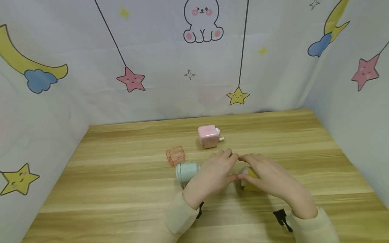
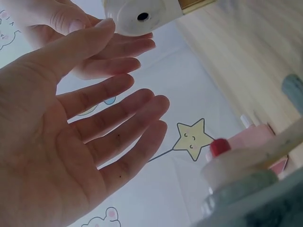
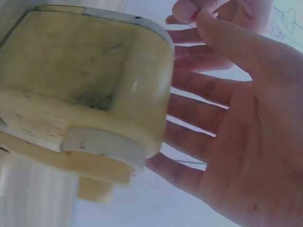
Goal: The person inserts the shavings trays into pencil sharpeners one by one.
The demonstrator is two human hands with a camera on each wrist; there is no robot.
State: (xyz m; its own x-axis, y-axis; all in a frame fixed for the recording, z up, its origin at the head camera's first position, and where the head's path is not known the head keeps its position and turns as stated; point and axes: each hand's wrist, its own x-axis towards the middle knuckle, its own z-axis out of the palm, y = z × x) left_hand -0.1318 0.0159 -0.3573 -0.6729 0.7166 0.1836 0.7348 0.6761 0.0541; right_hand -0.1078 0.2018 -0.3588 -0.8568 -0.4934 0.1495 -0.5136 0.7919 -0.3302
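Observation:
My left hand and right hand arch over the table with their fingertips close together. In the left wrist view the left fingers are extended, the palm bare. A yellow pencil sharpener with a white front stands under the right hand, partly hidden by it. The right wrist view shows its crank and smudged body, the straight right fingers reaching past it. Beside the left hand lies a mint-green sharpener, partly covered by that hand; its red-tipped part shows in the left wrist view.
A pink crank sharpener stands farther back on the wooden table. A clear box with reddish edges lies left of it. A white cloth with cartoon prints walls the back and sides. Black straps hang near the cuffs.

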